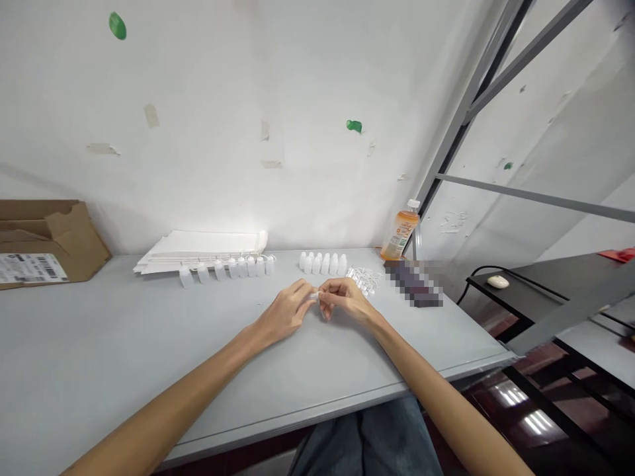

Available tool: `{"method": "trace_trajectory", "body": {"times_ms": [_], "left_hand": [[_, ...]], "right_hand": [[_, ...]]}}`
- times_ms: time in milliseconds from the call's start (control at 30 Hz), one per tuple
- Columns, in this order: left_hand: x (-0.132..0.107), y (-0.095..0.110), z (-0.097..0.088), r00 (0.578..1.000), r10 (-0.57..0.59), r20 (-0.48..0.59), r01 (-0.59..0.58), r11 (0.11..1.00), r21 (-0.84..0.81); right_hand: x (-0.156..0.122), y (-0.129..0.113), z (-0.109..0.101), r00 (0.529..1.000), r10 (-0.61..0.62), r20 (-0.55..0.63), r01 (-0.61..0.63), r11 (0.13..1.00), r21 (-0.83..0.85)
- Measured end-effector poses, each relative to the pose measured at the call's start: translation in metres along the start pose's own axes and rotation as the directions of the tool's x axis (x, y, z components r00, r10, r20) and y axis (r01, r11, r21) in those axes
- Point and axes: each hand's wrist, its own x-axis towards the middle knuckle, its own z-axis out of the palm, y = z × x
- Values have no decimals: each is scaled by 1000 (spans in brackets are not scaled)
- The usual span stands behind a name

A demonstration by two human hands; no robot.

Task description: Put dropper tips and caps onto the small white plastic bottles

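Note:
My left hand [284, 312] and my right hand [344, 299] meet above the pale grey table [149, 344], fingertips pinching a small white plastic piece [314, 296] between them. Its exact shape is mostly hidden by my fingers. Just beyond my right hand lies a heap of small white plastic parts [362, 277]. A cluster of white plastic bottles [320, 264] stands upright behind my hands. Further left, a row of similar bottles [233, 268] lines the front of a stack of white sheets [198, 251].
An orange drink bottle [401, 231] stands at the table's back right corner, beside a pixelated object [413, 283]. A cardboard box [49, 238] sits at the far left. Grey metal bars [466, 106] rise at the right, above a black side table with a white mouse [497, 282].

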Motion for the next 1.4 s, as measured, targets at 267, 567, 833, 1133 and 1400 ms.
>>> {"method": "trace_trajectory", "body": {"times_ms": [267,567,833,1133,1400], "left_hand": [[-1,2,-1,1000,9,0,-9,997,72],[3,-1,2,995,-25,-92,27,1000,17],[7,5,6,956,-286,-68,250,914,-320],[7,2,4,895,-445,18,403,792,-458],[6,9,4,902,-430,-33,427,902,-63]], "right_hand": [[0,0,-2,999,15,30,-15,1000,-5],[1,-4,-7,1000,21,11,-20,999,-34],[4,-6,-10,990,-49,-135,39,997,-74],[8,2,-31,831,-373,-412,78,812,-579],[-7,-2,-84,655,-441,-614,-349,545,-762]]}}
